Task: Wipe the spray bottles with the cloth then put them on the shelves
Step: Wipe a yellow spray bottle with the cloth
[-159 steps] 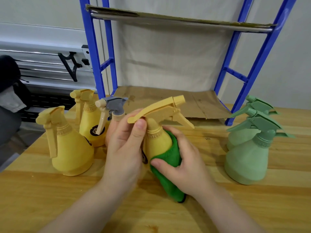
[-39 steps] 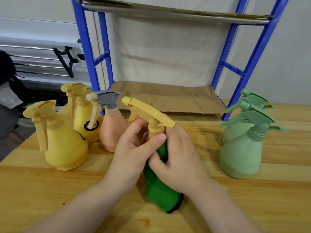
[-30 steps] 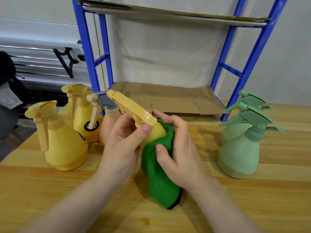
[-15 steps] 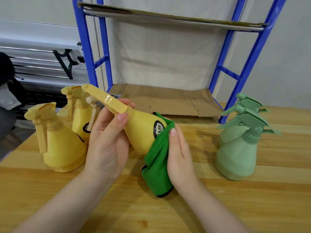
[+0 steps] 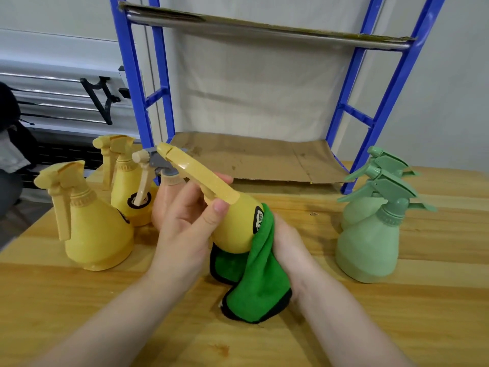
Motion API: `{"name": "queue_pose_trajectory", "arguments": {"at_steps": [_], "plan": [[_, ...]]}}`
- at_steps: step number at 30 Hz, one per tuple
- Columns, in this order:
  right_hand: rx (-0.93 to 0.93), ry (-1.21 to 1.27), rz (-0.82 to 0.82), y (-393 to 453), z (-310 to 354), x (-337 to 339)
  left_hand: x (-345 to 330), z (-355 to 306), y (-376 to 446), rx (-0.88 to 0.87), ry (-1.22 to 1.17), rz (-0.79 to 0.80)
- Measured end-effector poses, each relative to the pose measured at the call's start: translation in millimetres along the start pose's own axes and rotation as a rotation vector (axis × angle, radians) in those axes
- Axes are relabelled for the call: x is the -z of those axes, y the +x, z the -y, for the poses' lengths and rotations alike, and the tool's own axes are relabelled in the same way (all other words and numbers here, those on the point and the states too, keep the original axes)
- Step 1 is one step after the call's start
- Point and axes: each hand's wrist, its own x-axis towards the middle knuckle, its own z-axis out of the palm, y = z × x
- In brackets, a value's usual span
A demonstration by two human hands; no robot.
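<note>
The left hand (image 5: 185, 223) grips the neck of a yellow spray bottle (image 5: 235, 226), thumb laid along the trigger head, holding it tilted with the nozzle toward the table's far left corner. The right hand (image 5: 287, 242) presses a green cloth (image 5: 255, 282) against the bottle's base; its fingers are hidden behind the cloth, which hangs down to the wooden table (image 5: 397, 313). Toward the left edge stand 2 more yellow bottles (image 5: 95, 229), and a peach bottle with a grey trigger (image 5: 161, 165) stands just behind the left hand. Near the right edge stand 2 pale green bottles (image 5: 370, 242), touching. A blue shelf rack (image 5: 383, 107) stands at the far edge, its lower shelf lined with cardboard (image 5: 254, 157).
</note>
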Motion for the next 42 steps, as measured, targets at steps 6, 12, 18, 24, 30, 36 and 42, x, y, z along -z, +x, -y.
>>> {"name": "queue_pose_trajectory", "arguments": {"at_steps": [6, 12, 18, 24, 30, 36, 42], "plan": [[0.019, -0.047, -0.031, -2, -6, 4, -6, 0, -3, -0.008, 0.089, 0.014], [0.191, -0.033, -0.121, 2, -6, 1, -5, -2, -3, -0.048, 0.082, 0.011], [0.422, -0.117, -0.148, 2, -9, -2, -3, -4, -2, -0.002, 0.099, -0.021], [0.706, -0.133, -0.164, -8, -6, -6, 0, -8, 2, -0.036, 0.258, -0.03], [0.822, 0.105, -0.178, -32, 11, -1, 1, -1, 2, -0.027, 0.543, 0.033], [0.989, 0.085, -0.198, -33, 15, 9, 1, -3, -3, 0.105, 0.482, 0.103], [1.137, -0.062, -0.026, -29, 12, 8, 3, 4, 1, -0.068, 0.863, 0.087]]}}
